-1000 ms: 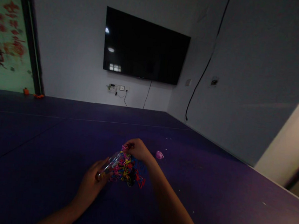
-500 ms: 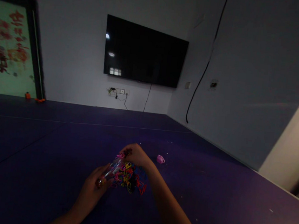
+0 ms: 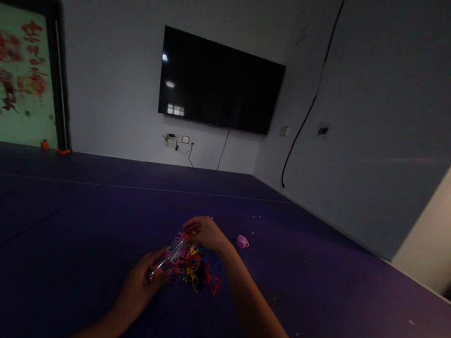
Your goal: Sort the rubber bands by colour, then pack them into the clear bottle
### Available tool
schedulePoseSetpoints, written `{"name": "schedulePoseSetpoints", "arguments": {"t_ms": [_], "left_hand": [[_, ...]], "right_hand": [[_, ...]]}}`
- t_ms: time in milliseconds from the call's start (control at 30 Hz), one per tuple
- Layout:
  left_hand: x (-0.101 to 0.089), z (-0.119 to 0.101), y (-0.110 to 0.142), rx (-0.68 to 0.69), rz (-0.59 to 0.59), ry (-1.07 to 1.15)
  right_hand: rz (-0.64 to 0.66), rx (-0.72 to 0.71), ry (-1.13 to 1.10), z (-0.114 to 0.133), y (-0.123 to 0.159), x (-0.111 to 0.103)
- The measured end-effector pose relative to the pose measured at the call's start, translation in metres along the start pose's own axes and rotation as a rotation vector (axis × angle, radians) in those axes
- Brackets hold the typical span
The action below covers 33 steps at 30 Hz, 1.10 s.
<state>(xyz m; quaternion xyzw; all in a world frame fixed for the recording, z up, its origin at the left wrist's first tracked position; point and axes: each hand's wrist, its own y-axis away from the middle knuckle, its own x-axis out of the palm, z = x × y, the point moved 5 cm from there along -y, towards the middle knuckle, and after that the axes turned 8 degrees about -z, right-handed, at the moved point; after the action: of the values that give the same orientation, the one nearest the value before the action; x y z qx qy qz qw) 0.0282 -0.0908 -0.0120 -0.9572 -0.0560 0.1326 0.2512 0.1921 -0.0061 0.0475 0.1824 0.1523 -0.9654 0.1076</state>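
Note:
My left hand (image 3: 141,280) is wrapped round a clear plastic bottle (image 3: 170,255), which lies tilted with its mouth end up and to the right. At that end my right hand (image 3: 206,233) curls its fingers round a few coloured elastic bands, pink and red ones showing. Part of the bottle's mouth is hidden by those fingers. Just right of the bottle, below my right wrist, a tangled heap of elastic bands (image 3: 195,271) in yellow, red, pink, blue and black rests on the mat. A pink cap (image 3: 242,241) with a loop lies apart, beyond my right forearm.
The dark purple-blue mat (image 3: 85,219) has seams and small white specks. A black television (image 3: 220,81) hangs on the far wall above sockets and cables. A black cord (image 3: 309,108) runs down the right wall. Small orange objects (image 3: 63,152) sit by the door at left.
My right hand's fingers have shifted slightly at the bottle's mouth, and more red shows among the bands there. Both hands stay almost in place; the view has moved slightly.

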Motion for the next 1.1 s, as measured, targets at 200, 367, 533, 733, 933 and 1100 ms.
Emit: {"name": "schedulePoseSetpoints", "arguments": {"t_ms": [200, 367, 533, 733, 933, 1100], "left_hand": [[0.0, 0.001, 0.0, -0.019, -0.002, 0.022], [0.002, 0.006, 0.0, -0.038, -0.002, 0.043], [0.003, 0.01, -0.001, -0.04, -0.008, 0.06], [0.001, 0.01, -0.001, -0.031, -0.026, 0.029], [0.002, 0.008, 0.0, -0.014, -0.006, 0.021], [0.001, 0.003, 0.0, -0.025, -0.002, 0.009]], "right_hand": [[0.007, -0.019, -0.043, 0.002, 0.001, 0.0], [0.022, -0.025, -0.049, 0.004, 0.002, -0.001], [0.036, -0.018, -0.027, 0.008, 0.003, 0.0], [0.006, 0.016, -0.025, 0.01, 0.004, -0.001], [0.008, 0.046, -0.074, 0.011, 0.005, -0.002], [-0.02, 0.054, -0.058, 0.008, 0.004, -0.001]]}}
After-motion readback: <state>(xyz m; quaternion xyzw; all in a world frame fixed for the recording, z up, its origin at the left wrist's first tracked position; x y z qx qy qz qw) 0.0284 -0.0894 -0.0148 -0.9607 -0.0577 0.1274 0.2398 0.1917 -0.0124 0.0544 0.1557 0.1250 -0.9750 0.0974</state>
